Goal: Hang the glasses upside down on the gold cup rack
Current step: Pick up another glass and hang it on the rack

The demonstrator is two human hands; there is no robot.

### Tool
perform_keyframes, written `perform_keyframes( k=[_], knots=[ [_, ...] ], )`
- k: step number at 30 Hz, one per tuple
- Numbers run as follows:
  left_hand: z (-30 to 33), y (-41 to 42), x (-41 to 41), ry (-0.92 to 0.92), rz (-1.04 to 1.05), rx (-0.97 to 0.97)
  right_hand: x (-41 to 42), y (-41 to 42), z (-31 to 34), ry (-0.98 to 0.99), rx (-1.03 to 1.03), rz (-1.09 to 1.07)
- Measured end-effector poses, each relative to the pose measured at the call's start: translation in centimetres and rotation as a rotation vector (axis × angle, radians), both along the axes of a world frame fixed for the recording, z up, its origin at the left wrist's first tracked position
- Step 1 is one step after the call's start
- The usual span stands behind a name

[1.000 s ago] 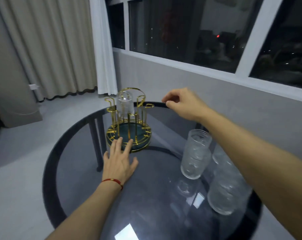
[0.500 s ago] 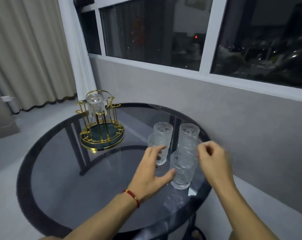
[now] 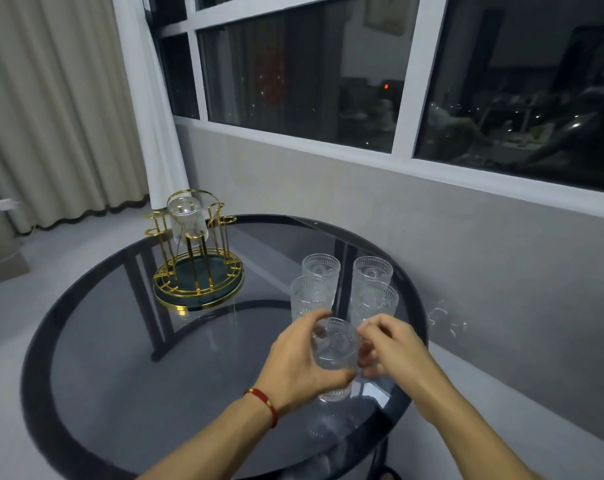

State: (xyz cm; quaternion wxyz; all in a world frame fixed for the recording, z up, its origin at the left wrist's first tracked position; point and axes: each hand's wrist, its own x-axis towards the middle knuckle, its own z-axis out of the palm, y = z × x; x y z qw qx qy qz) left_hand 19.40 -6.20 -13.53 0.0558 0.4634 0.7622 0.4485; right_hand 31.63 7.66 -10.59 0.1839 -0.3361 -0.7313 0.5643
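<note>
Standing at the far left of the round glass table [image 3: 86, 393], gold cup rack [image 3: 196, 268] — one glass [image 3: 187, 218] already hung upside down on a peg. Right of the rack, well apart, four upright ribbed glasses [image 3: 372, 273] clustered together. Just in front of that cluster, left hand [image 3: 298, 367] with red wrist cord [image 3: 264, 405] wrapped around a fifth tumbler [image 3: 335, 344] — right hand [image 3: 394, 351] pinching its opposite side, fingers curled against the glass.
</note>
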Motion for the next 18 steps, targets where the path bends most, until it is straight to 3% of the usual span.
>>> perform_keyframes(
  k=[6, 10, 15, 18],
  knots=[
    [3.4, -5.2, -4.7, -0.111, 0.069, 0.099, -3.4, -3.5, 0.4, 0.12, -0.094, 0.214],
    [4.3, -7.8, -8.1, -0.275, 0.273, 0.274, -7.4, -6.3, 0.4, 0.104, -0.069, 0.29],
    [3.9, -8.6, -10.2, -0.549, 0.401, 0.473, -13.0, -9.3, 0.8, 0.261, -0.543, 0.323],
    [3.5, -8.7, -11.5, -0.654, 0.355, 0.51, -14.9, -9.4, 0.8, 0.33, -0.657, 0.383]
  ],
)
